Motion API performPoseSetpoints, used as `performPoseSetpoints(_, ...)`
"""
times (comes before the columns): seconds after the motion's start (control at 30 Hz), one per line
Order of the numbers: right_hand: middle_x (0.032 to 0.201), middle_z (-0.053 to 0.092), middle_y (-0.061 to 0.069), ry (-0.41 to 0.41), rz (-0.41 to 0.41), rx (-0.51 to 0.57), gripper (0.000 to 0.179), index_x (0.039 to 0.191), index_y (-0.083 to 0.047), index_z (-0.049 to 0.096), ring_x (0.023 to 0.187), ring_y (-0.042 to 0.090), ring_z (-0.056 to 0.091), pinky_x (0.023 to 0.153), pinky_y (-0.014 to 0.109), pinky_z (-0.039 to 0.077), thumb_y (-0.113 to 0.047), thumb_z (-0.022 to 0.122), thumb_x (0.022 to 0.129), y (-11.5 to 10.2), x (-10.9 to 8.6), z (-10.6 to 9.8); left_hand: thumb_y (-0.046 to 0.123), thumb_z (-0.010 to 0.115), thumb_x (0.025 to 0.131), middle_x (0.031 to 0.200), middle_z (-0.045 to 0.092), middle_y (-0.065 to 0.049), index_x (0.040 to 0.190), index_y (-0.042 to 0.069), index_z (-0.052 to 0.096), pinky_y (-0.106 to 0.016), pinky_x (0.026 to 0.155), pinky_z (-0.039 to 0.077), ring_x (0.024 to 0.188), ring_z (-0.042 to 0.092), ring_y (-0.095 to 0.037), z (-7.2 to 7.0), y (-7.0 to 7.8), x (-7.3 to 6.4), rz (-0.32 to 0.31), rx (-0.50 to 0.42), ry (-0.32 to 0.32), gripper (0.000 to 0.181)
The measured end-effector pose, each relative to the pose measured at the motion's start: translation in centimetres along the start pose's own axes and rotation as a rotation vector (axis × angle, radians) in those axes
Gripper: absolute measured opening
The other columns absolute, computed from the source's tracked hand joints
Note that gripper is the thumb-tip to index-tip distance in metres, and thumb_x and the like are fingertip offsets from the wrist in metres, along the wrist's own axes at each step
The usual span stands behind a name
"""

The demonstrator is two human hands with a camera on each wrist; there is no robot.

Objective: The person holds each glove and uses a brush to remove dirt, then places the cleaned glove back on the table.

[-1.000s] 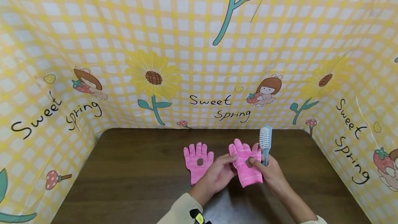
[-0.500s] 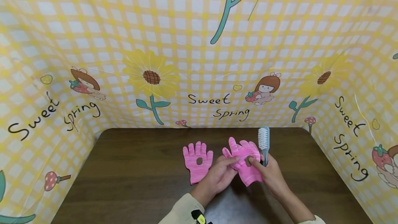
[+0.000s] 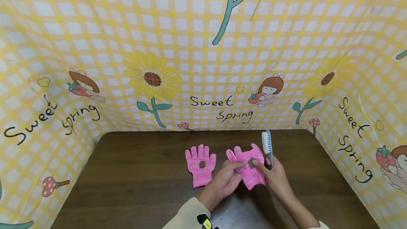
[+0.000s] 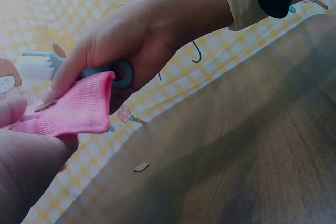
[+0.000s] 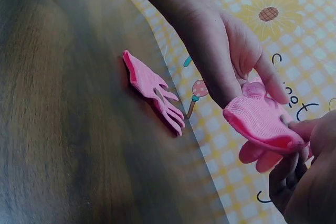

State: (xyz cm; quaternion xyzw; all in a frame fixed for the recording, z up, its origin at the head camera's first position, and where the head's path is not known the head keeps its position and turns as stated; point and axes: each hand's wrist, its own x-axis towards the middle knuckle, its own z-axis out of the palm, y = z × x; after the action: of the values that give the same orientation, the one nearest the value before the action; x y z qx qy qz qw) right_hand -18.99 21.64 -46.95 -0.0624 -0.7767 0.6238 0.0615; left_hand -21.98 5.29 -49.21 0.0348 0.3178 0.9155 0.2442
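A pink knitted glove (image 3: 254, 177) with a brown spot is held above the table between both hands. My left hand (image 3: 226, 179) pinches its left side, thumb on top and fingers beneath. My right hand (image 3: 277, 175) grips the glove's right side, its thumb by the brown spot. The same hand also holds a blue brush (image 3: 267, 146) with white bristles, upright beside the glove; its ring-shaped handle end (image 4: 124, 74) shows in the left wrist view. Some of the glove's fingers are folded back out of sight. A second pink glove (image 3: 201, 174), also brown-spotted, lies flat left of my hands.
The dark wooden table (image 3: 127, 179) has a checked yellow cloth (image 3: 178, 45) with printed flowers standing behind it and at both sides. A small pale flake (image 4: 141, 167) lies near the table edge in the left wrist view.
The held glove has turned and bunched up, with some of its fingers now folded back. My left thumb has shifted further onto it. The second glove has stayed on the table.
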Motion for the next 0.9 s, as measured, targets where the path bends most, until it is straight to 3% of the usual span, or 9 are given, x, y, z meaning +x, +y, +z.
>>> performPoseSetpoints(0.07,0.070,0.034,-0.004,0.016,0.015,-0.055,0.042,0.089,-0.005,0.037,0.053,0.005,0.036,0.045,0.021,0.032,-0.019,0.076,0.092,0.0,0.1,0.0,-0.004,0.052,0.098,0.136,0.059,-0.010,0.137,-0.012,0.047,-0.041,0.125,0.033,0.130,0.054,-0.019,0.0,0.0,0.0,0.001,-0.003,0.012,0.040)
performPoseSetpoints(0.23,0.069,0.037,-0.003,0.030,0.056,-0.193,0.042,0.089,-0.007,0.039,0.055,0.006,0.037,0.047,0.022,0.034,-0.030,0.072,0.095,0.1,0.2,-0.5,-0.005,0.048,0.099,0.134,0.058,-0.011,0.137,-0.012,0.044,-0.045,0.125,0.031,0.129,0.055,-0.019,0.0,-0.3,0.1,0.001,0.008,0.034,0.039)
performPoseSetpoints(0.43,0.073,0.042,0.001,0.037,0.040,-0.316,0.049,0.093,-0.006,0.046,0.060,0.013,0.037,0.051,0.029,0.034,-0.052,0.035,0.108,-0.2,-0.8,-1.8,-0.008,0.043,0.098,0.114,0.051,-0.003,0.122,-0.007,0.045,-0.041,0.123,0.034,0.118,0.052,-0.015,-0.1,-0.2,0.6,0.047,-0.032,0.098,0.025)
performPoseSetpoints(0.53,0.074,0.043,0.001,0.049,-0.054,-0.450,0.047,0.096,-0.009,0.052,0.060,0.012,0.038,0.051,0.029,0.034,-0.049,0.033,0.110,-0.5,-1.4,-2.3,-0.007,0.042,0.099,0.121,0.050,-0.007,0.125,-0.006,0.043,-0.043,0.126,0.030,0.127,0.049,-0.020,-0.2,-0.1,0.6,0.037,-0.049,0.077,0.027)
performPoseSetpoints(0.7,0.063,0.036,-0.007,0.026,-0.270,-0.701,0.025,0.103,-0.009,0.062,0.051,0.004,0.031,0.045,0.023,0.030,-0.032,0.052,0.107,-0.5,-2.9,-2.5,0.002,0.040,0.104,0.158,0.042,-0.018,0.150,-0.007,0.033,-0.050,0.128,0.022,0.150,0.035,-0.030,-0.5,-0.2,0.4,-0.024,-0.013,-0.028,0.047)
performPoseSetpoints(0.9,0.060,0.027,-0.012,0.058,-0.477,-0.863,0.015,0.093,-0.009,0.059,0.050,-0.002,0.025,0.044,0.018,0.026,-0.019,0.070,0.096,0.2,-3.9,-2.2,0.008,0.041,0.107,0.163,0.037,-0.017,0.155,-0.005,0.032,-0.046,0.128,0.024,0.154,0.031,-0.031,-0.3,-0.3,0.6,-0.050,-0.025,-0.043,0.051)
